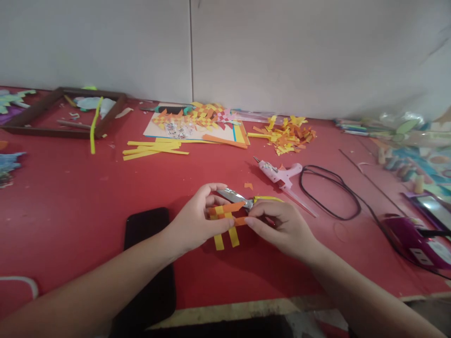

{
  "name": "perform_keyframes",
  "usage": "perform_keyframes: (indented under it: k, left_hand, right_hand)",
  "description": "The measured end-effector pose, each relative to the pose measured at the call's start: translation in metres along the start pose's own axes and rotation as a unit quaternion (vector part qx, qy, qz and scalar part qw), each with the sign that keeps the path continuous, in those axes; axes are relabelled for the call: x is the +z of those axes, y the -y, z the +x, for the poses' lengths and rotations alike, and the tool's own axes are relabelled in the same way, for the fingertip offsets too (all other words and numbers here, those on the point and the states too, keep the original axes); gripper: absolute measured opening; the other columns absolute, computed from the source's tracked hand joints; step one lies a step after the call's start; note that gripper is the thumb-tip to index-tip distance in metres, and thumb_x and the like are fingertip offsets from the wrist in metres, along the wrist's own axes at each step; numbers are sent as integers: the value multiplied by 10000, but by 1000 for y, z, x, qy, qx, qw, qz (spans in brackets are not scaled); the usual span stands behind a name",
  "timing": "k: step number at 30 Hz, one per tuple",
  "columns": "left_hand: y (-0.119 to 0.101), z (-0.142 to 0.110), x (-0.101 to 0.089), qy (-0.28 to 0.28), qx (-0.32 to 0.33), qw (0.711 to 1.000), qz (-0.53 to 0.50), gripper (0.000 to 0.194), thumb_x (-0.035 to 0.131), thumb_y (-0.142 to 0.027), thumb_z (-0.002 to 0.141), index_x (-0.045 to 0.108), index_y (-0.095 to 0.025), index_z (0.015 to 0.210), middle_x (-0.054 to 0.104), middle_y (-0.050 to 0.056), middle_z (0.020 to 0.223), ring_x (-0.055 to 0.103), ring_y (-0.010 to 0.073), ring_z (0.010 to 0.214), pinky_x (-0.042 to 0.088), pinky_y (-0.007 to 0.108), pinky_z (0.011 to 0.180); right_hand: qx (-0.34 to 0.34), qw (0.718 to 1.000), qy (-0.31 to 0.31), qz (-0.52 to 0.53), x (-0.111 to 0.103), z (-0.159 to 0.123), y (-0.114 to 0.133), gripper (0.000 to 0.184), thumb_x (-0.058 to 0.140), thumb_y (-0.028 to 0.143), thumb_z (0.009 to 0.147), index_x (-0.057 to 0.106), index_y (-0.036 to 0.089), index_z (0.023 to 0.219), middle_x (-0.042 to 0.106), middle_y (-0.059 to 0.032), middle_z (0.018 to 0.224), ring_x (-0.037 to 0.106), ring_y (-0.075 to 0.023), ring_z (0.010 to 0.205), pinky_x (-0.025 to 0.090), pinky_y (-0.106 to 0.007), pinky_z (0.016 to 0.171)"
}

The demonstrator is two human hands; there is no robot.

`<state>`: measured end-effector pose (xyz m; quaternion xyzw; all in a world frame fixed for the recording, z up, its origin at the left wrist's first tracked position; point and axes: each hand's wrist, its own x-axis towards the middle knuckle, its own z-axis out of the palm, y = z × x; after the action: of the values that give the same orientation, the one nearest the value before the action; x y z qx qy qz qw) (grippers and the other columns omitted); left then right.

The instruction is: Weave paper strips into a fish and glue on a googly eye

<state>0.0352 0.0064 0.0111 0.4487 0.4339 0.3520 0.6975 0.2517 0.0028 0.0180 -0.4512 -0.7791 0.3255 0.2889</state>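
In the head view, your left grip (207, 216) and right grip (276, 225) clamp one woven paper piece (221, 211) between them above the red desk (105, 188), fingers partly hiding it. Your fingers obscure the scissors (236, 197); one pink glue gun (280, 174) lies beyond.

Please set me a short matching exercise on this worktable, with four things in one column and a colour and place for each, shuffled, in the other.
Things
1. Glue gun
2. Flat phone-like slab
3. Rectangular frame
4. Woven paper strips

Colour and place
A. Brown, at the far left near the wall
B. Orange and yellow, held between the left hand and right hand
C. Pink, beside a looped black cable
D. Black, partly hidden by the left forearm

Right pairs: 1-C, 2-D, 3-A, 4-B
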Motion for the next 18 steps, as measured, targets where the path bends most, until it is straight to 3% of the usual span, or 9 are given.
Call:
perform_keyframes:
  k: [3,7,10,16,18]
  left_hand:
    - [-2,-1,1,10,-22,999,-45,629,826,-176,695,466,-210,1209,659,22,1002,637,139,868,512,268,768]
    - [-1,-2,2,25,-70,995,-70,429,823,-277,733,595,-164,1078,683,34,923,624,113,748,522,244,680]
    - [1,-1,1,10,-76,992,-99,358,814,-323,753,665,-179,1045,696,30,958,631,106,774,528,236,706]
    - [1,4,-1,-48,-32,988,-145,208,791,-304,767,718,-188,923,692,-9,820,622,86,718,513,208,709]
    - [-1,5,-3,-70,-25,984,-164,170,784,-270,760,702,-180,878,697,-5,799,640,100,712,529,233,732]
  right_hand:
    - [27,999,-23,27,2,0,-2,263,595,346,914,665,177,725,632,-10,644,537,-107,556,419,-246,531]
    - [37,998,-38,37,2,-1,-4,267,589,374,925,680,179,765,669,-28,691,585,-126,605,459,-264,585]
    - [26,999,-26,19,1,0,-2,268,591,386,929,688,182,784,679,-31,710,596,-126,613,461,-262,584]
    - [-30,990,-35,-135,-8,0,-8,213,530,302,955,657,187,828,663,-34,745,600,-138,665,464,-275,644]
    - [-14,976,-31,-214,-11,-2,-13,167,506,256,936,641,187,865,670,-54,806,616,-173,746,465,-302,695]
